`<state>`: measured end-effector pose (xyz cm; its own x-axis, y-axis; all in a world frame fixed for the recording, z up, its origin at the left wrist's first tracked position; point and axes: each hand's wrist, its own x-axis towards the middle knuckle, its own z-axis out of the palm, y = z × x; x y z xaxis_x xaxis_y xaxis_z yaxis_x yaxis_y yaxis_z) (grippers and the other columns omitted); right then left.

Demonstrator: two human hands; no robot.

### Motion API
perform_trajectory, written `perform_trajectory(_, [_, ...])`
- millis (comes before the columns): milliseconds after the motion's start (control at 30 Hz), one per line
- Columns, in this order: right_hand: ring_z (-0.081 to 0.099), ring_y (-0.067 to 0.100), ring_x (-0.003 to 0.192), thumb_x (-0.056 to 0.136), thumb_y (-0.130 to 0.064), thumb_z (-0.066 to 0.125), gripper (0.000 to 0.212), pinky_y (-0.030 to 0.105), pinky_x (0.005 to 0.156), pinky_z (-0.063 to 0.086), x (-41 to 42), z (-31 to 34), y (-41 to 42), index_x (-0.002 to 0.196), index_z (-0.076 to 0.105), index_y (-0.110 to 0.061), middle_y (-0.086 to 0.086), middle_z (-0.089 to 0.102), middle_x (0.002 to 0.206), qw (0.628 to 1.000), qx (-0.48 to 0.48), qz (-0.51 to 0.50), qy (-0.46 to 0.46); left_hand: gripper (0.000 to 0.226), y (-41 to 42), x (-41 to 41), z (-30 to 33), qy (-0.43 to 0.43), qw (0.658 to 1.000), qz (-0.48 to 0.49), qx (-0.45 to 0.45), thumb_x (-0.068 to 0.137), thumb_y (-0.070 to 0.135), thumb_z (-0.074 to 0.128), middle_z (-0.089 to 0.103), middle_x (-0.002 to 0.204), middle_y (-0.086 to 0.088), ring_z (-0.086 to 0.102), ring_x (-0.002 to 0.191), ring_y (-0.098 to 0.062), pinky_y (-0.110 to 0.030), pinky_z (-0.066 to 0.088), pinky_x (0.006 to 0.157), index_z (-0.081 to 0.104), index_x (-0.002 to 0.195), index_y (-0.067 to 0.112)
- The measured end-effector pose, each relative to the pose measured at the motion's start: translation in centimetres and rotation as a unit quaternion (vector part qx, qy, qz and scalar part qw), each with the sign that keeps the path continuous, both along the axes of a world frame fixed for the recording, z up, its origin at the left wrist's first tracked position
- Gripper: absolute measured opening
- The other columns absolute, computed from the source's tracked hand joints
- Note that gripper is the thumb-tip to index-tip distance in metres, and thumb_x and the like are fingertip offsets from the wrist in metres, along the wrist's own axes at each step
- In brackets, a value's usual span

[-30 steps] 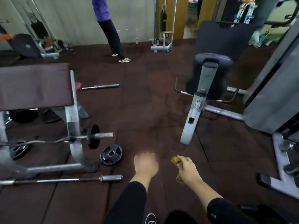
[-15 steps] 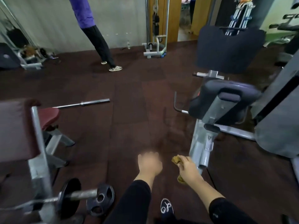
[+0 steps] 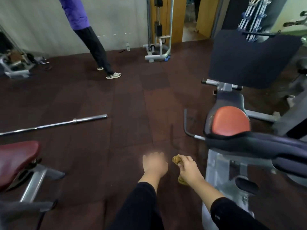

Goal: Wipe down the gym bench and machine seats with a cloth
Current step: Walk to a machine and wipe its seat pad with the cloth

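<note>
Right hand (image 3: 188, 168) clenched round a bunched tan cloth (image 3: 177, 160), wadded small and carried low, probably to keep it ready for the next pad. Left hand (image 3: 155, 164) blurred, empty, fingers loosely curled, likely just swinging free. Just right of the cloth, a machine seat (image 3: 230, 121) with an orange pad, black-rimmed, seemingly the nearest surface to wipe. Further left, a maroon bench pad (image 3: 16, 161); beyond it, a barbell (image 3: 54, 124) flat on the floor.
</note>
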<state>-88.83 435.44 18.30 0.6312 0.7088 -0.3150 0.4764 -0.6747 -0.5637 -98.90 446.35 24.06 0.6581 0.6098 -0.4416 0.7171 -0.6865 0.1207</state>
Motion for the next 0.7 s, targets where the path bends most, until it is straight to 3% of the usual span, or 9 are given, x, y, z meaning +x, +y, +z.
perform_trajectory(300, [0.043,0.03,0.122,0.096,-0.015,0.043,0.046,0.035,0.106,0.033,10.4,0.1,13.2,0.141,0.037,-0.018,0.007,0.04,0.138,0.993,0.016,-0.118,0.0,0.047,15.2,11.9,-0.2,0.013,0.994,-0.109,0.013,0.099,0.034,0.033,0.05,0.137,-0.003,0.044,0.127,-0.025,-0.046,0.028,0.105,0.04,0.143,0.022])
perform_trajectory(533, [0.046,0.034,0.12,0.093,-0.013,0.047,0.046,0.038,0.105,0.035,18.8,-0.2,15.9,0.139,0.042,-0.014,0.011,0.043,0.136,0.971,0.029,-0.236,0.016,0.047,18.5,24.1,-0.4,0.035,0.97,-0.238,0.021,0.099,0.035,0.033,0.048,0.139,-0.002,0.042,0.128,-0.025,-0.047,0.024,0.107,0.038,0.144,0.023])
perform_trajectory(700, [0.047,0.034,0.12,0.093,-0.01,0.047,0.046,0.036,0.105,0.033,28.6,-0.8,17.5,0.138,0.042,-0.012,0.011,0.045,0.133,0.963,0.04,-0.265,0.004,0.046,19.7,35.2,-1.3,0.032,0.955,-0.295,0.019,0.099,0.034,0.032,0.047,0.14,-0.002,0.041,0.13,-0.025,-0.047,0.024,0.107,0.037,0.144,0.024])
